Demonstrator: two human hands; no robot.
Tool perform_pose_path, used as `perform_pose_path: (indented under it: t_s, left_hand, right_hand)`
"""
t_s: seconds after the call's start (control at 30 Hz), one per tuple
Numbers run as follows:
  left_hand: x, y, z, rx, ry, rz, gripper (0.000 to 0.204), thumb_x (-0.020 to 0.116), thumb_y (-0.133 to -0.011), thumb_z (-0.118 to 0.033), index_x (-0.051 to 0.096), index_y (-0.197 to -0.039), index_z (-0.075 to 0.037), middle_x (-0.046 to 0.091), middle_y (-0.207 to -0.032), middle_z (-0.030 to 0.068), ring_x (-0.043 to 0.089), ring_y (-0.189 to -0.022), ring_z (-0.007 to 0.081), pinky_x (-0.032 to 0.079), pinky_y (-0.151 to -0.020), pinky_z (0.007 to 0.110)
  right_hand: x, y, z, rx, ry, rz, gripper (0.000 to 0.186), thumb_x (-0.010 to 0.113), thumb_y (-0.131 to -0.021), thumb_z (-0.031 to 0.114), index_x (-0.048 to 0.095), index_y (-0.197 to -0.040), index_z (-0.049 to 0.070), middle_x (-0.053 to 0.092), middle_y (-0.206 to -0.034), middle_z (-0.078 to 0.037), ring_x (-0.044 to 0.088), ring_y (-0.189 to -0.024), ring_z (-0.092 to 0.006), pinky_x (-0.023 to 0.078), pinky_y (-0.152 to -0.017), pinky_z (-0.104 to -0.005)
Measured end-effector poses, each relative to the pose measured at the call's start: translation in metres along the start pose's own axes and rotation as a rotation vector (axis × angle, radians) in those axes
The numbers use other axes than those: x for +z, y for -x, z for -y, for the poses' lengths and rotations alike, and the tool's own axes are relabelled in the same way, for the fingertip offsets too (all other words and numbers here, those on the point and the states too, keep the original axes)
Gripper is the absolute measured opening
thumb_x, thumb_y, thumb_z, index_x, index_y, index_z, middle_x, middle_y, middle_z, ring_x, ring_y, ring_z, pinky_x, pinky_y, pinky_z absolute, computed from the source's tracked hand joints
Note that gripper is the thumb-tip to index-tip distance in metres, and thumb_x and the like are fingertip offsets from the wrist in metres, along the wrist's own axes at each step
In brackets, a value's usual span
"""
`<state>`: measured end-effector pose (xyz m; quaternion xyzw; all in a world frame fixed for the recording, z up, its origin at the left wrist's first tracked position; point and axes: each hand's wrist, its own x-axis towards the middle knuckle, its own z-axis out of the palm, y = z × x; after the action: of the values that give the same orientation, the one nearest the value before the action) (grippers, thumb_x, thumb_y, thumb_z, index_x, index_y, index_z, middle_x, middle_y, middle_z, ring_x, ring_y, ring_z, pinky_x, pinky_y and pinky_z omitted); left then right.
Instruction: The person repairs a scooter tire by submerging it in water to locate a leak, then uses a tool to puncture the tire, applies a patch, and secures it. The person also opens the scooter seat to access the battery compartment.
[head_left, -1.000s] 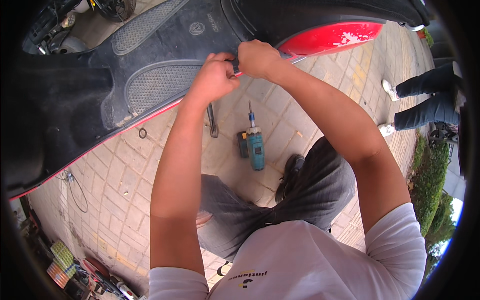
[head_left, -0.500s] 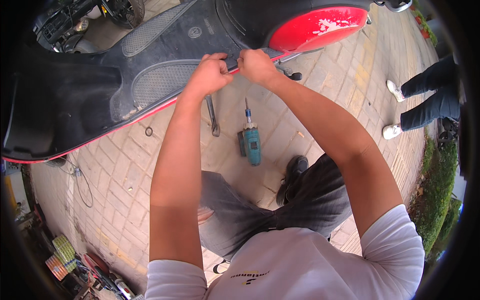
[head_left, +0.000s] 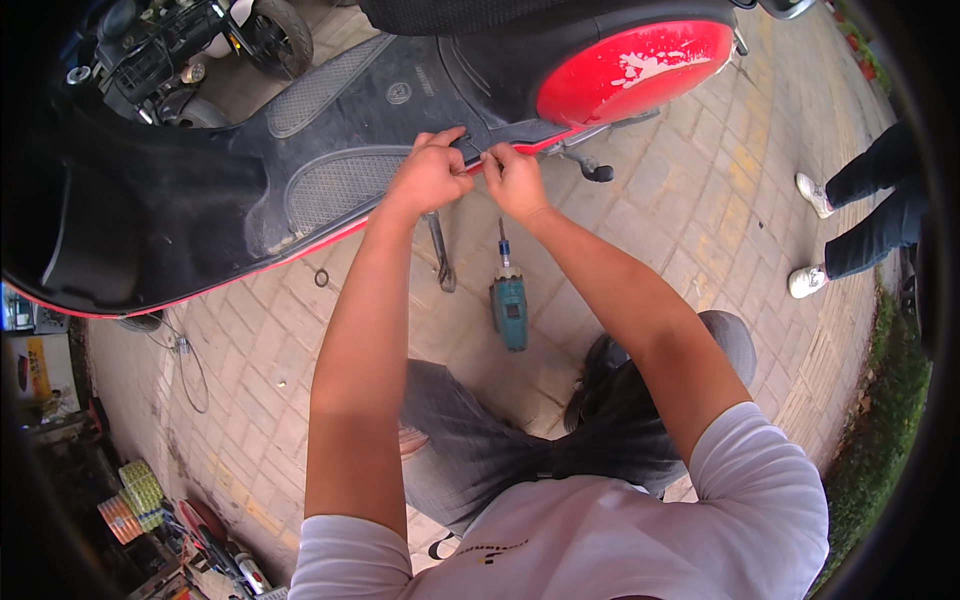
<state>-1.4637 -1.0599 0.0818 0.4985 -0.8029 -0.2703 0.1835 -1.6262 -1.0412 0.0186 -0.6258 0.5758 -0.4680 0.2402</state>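
Observation:
Both my hands work at the near edge of a scooter's black footboard (head_left: 340, 190), where a red trim strip (head_left: 330, 225) runs along the side. My left hand (head_left: 432, 178) is closed, its fingers curled at the edge with the index finger reaching over the footboard. Just to its right, my right hand (head_left: 514, 182) is pinched closed at the same edge. A thin dark piece shows between the fingertips, too small to name. Below the hands, a teal power drill (head_left: 510, 308) with a long bit lies on the paving.
The scooter's red side panel (head_left: 640, 72) is scuffed. A kickstand (head_left: 445, 265) and a black-tipped pedal (head_left: 597, 173) stick out beneath it. A ring (head_left: 321, 277) and a cable loop (head_left: 195, 385) lie on the bricks. Another person's legs (head_left: 870, 235) stand at right; a motorbike (head_left: 170, 60) is behind.
My right hand has turned and drawn slightly lower, its fingertips now showing at the edge. My left index finger has stretched out over the footboard. The whole view has shifted a little.

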Motion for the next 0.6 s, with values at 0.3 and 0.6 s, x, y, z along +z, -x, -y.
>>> perform_pose_path:
  t_s: [0.3,0.6]
  left_hand:
    - [0.002,0.000,0.008,0.044,0.003,-0.027,0.011,0.067,-0.066,-0.009,0.069,-0.071,0.000,0.056,-0.140,0.0155,0.050,-0.123,0.0335,0.044,-0.104,0.037]
    - [-0.002,0.001,0.003,-0.021,0.073,0.039,0.010,0.069,-0.066,-0.008,0.068,-0.072,0.000,0.059,-0.134,0.0168,0.050,-0.116,0.0343,0.044,-0.100,0.039]
  right_hand:
    - [-0.034,-0.069,0.085,0.221,0.664,0.656,0.029,0.065,-0.080,0.014,0.073,-0.106,0.004,0.070,-0.110,-0.020,0.068,-0.104,-0.0361,0.055,-0.087,-0.0435]
    - [-0.025,-0.082,0.122,0.230,0.794,0.830,0.029,0.066,-0.083,0.018,0.073,-0.109,0.006,0.071,-0.107,-0.018,0.070,-0.100,-0.0337,0.057,-0.084,-0.0430]
